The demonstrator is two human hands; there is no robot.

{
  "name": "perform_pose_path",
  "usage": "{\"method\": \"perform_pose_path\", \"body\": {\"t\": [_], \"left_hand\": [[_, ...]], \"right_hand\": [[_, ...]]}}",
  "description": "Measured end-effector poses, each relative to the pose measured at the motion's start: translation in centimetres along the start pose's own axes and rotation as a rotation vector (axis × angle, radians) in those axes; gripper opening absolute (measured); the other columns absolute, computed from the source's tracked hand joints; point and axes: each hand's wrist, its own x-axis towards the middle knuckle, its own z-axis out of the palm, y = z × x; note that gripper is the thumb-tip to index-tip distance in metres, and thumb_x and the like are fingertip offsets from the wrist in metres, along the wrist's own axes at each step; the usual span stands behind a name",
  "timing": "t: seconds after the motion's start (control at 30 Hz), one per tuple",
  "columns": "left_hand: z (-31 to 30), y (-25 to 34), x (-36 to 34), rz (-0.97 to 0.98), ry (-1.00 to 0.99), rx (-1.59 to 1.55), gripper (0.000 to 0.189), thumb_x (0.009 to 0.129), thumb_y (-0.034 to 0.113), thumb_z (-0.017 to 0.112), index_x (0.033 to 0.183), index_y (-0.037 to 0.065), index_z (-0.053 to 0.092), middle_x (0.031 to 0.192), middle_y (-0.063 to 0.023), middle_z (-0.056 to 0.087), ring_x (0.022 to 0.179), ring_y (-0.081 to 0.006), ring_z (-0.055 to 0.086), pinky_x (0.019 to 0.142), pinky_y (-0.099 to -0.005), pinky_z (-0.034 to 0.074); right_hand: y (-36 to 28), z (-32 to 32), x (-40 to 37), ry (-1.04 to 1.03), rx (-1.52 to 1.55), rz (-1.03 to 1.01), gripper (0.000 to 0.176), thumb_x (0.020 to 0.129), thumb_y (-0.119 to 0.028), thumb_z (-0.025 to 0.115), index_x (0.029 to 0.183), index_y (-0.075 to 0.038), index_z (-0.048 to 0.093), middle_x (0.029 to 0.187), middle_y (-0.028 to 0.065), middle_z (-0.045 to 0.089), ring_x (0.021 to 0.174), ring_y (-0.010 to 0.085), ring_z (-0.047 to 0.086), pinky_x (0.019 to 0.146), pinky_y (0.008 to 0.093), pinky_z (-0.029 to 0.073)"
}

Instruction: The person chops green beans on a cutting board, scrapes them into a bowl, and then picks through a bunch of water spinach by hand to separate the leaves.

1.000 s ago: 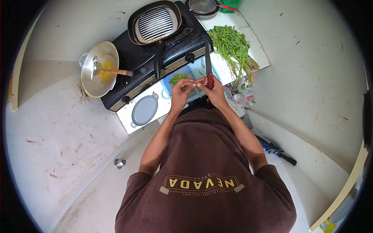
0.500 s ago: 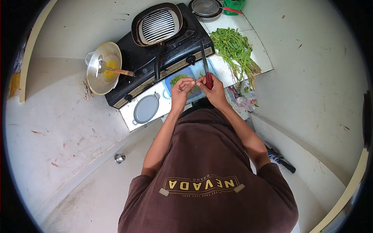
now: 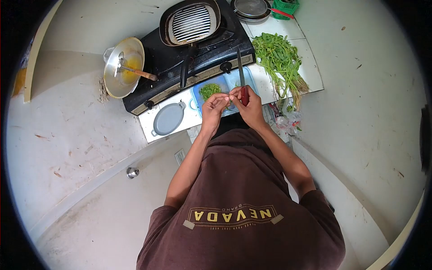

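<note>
My right hand [image 3: 250,106] is closed round the dark red handle of a knife [image 3: 240,67], whose blade points away from me. Its thumb and fingertip meet those of my left hand [image 3: 214,109] in a pinch. A bit of green shows near the fingertips, but what they pinch is too small to make out. Beneath both hands lies a blue cutting board [image 3: 196,96] with a handle at its left side. Chopped greens [image 3: 210,91] are heaped on its left part, and a few green bits are by the knife.
Leafy greens with roots [image 3: 281,56] lie on the white tiles at right. A gas stove [image 3: 155,87] carries a grill pan [image 3: 165,27]. Left of it a wok [image 3: 110,81] holds a ladle [image 3: 144,74]. A grey oval plate [image 3: 168,119] sits at the front left; a strainer [image 3: 251,6] is behind.
The view has shifted slightly, and more of the chopped greens now shows beside my left hand. My fingertips have come together; the knife stays in my right hand.
</note>
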Motion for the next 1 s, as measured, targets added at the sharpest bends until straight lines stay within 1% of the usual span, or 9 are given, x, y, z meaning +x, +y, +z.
{"method": "perform_pose_path", "body": {"t": [0.23,0.33,0.43,0.53,0.63,0.73,0.9,0.93,1.0], "left_hand": [[0.4,-0.6,-0.6,0.022,0.038,-0.014,0.014,0.097,0.006,0.065,0.111,0.002,0.064,0.102,-0.0056,0.070,0.097,-0.0126,0.064,0.091,-0.0284,0.052],[-0.4,-1.1,-0.6,-0.005,0.092,0.123,0.014,0.098,0.008,0.064,0.111,0.003,0.064,0.104,-0.0071,0.070,0.099,-0.0129,0.065,0.092,-0.0293,0.052],[-2.3,-2.0,-0.5,0.034,0.105,0.144,0.013,0.099,0.009,0.063,0.110,0.003,0.062,0.105,-0.0086,0.071,0.100,-0.0135,0.066,0.092,-0.0299,0.051],[-5.2,-2.8,-0.8,0.069,0.221,0.223,0.013,0.099,0.011,0.063,0.109,0.002,0.060,0.103,-0.0089,0.071,0.099,-0.0145,0.066,0.092,-0.0297,0.050],[-8.5,-3.4,-1.3,0.114,0.272,0.274,0.009,0.099,0.008,0.063,0.106,0.002,0.060,0.095,-0.0059,0.069,0.094,-0.0141,0.067,0.089,-0.0275,0.050],[-11.8,-4.9,-1.2,0.123,0.283,0.409,0.012,0.097,0.008,0.066,0.105,0.000,0.063,0.092,-0.0055,0.070,0.089,-0.0127,0.066,0.086,-0.0271,0.050],[-13.0,-6.6,-0.2,0.149,0.384,0.694,0.007,0.089,0.002,0.072,0.096,0.000,0.070,0.082,-0.0030,0.067,0.078,-0.0066,0.059,0.071,-0.0241,0.047],[-13.0,-6.6,0.0,0.141,0.380,0.759,0.006,0.089,0.002,0.071,0.094,0.000,0.070,0.084,-0.0080,0.068,0.076,-0.0124,0.062,0.069,-0.0283,0.048],[-12.9,-6.8,0.4,0.298,0.352,0.915,0.005,0.089,0.001,0.070,0.094,0.000,0.070,0.087,-0.0114,0.068,0.077,-0.0200,0.064,0.069,-0.0327,0.049]], "right_hand": [[0.7,0.2,0.0,-0.015,-0.007,-0.020,0.015,0.090,-0.005,0.071,0.092,0.001,0.058,0.093,0.0111,0.071,0.076,0.0171,0.062,0.073,0.0313,0.050],[0.9,-0.2,0.0,-0.097,-0.077,0.022,0.013,0.094,-0.006,0.068,0.095,0.000,0.056,0.097,0.0064,0.069,0.083,0.0108,0.059,0.077,0.0262,0.048],[2.7,-0.3,0.0,-0.089,-0.073,0.003,0.016,0.091,-0.004,0.068,0.090,0.001,0.053,0.093,0.0129,0.071,0.077,0.0229,0.065,0.074,0.0337,0.051],[4.7,-1.0,-0.2,-0.191,-0.160,-0.004,0.019,0.095,-0.012,0.066,0.091,0.001,0.053,0.088,0.0154,0.069,0.077,0.0288,0.067,0.072,0.0375,0.051],[5.1,-1.9,-0.7,-0.405,-0.455,0.174,0.030,0.099,-0.026,0.062,0.090,0.002,0.054,0.082,0.0205,0.066,0.075,0.0381,0.066,0.069,0.0433,0.050],[8.6,-2.1,-1.5,-0.557,-0.557,0.134,0.039,0.101,-0.035,0.059,0.089,0.002,0.056,0.077,0.0246,0.063,0.075,0.0450,0.064,0.067,0.0486,0.048],[12.0,-1.3,-2.5,-0.652,-0.558,0.085,0.041,0.101,-0.037,0.058,0.091,0.002,0.060,0.077,0.0254,0.064,0.076,0.0460,0.063,0.067,0.0501,0.048],[12.1,-1.1,-2.4,-0.679,-0.571,0.098,0.041,0.101,-0.038,0.058,0.092,0.002,0.061,0.077,0.0252,0.064,0.076,0.0453,0.064,0.067,0.0494,0.048],[12.2,-0.5,-2.3,-0.702,-0.577,0.115,0.042,0.101,-0.039,0.056,0.095,0.002,0.062,0.079,0.0257,0.066,0.078,0.0463,0.064,0.070,0.0522,0.049]]}}
